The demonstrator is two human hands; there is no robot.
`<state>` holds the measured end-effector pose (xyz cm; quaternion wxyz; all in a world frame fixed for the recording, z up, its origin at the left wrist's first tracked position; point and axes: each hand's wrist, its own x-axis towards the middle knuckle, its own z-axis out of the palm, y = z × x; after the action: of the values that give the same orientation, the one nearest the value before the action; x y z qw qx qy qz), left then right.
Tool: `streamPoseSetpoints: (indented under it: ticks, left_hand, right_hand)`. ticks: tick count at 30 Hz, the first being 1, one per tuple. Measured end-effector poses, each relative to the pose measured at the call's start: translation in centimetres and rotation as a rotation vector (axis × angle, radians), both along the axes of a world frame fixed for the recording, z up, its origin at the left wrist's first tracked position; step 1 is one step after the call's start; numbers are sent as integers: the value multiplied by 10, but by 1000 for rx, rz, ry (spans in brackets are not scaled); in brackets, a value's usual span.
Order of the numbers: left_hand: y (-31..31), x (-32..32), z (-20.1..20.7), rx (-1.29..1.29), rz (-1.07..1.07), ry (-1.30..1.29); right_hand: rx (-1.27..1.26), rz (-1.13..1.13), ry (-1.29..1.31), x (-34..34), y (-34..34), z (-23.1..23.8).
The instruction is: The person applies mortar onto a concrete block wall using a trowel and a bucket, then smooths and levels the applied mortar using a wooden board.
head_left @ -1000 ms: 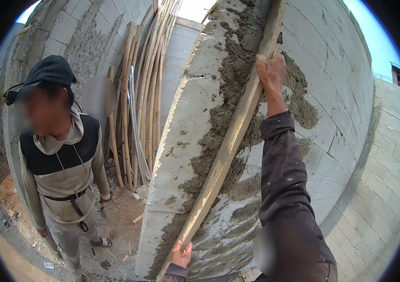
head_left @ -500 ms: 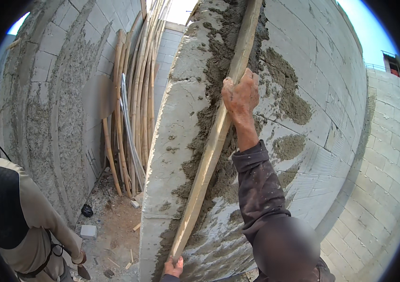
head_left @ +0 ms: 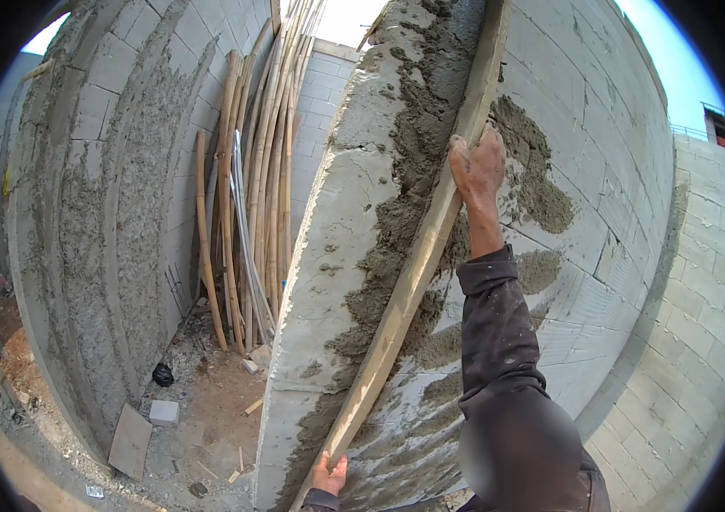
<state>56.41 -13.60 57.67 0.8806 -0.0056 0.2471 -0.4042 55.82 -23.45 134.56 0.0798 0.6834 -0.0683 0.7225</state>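
A long wooden straightedge board (head_left: pixel 414 290) slants across a pale block wall, from the top of the view to the lower middle. Higher up, my right hand (head_left: pixel 479 166) is closed around its edge, the dark sleeve stretched upward. Close to the board's lower end, my left hand (head_left: pixel 328 474) grips it, thumb and fingers at its sides. Wet grey mortar (head_left: pixel 414 175) lies thick along the board's left side, with a smoother strip near the top. To the right, a rough mortar patch (head_left: pixel 546 200) sticks to the blocks. A blurred spot hides part of my right upper arm.
Bamboo poles (head_left: pixel 273 188) and thin metal lengths lean in the corner behind the wall end. On the dirt ground are a white block (head_left: pixel 164 413), a black bag (head_left: pixel 162 374), a leaning panel (head_left: pixel 130 441) and wood scraps. A second block wall (head_left: pixel 682 367) stands at right.
At the upper end, the board and my right hand have moved rightward over the mortar. My left hand keeps its hold. The co-worker at lower left is out of view, and the view has shifted.
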Motion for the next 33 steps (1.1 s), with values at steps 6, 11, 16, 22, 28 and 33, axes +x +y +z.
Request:
streamPoseSetpoints:
  ticks: [6,11,16,22,28,33]
  left_hand:
    - [29,23,-102,111,87,106]
    - [25,19,-101,175,65,129]
    - [-13,-8,-24,69,0,47]
    - [18,-13,25,-14,102,24]
    - [37,12,-102,67,176,130]
    - [13,-11,-43,-25,183,142]
  right_hand:
    - [-20,41,40,23,76,-109]
    - [3,42,53,23,78,-94]
    - [-73,-75,-17,10,20,-7]
    - [-106,48,135,19,12,-9]
    - [-214,70,59,47,58,-128]
    - [-369,104,95,27,1,-67]
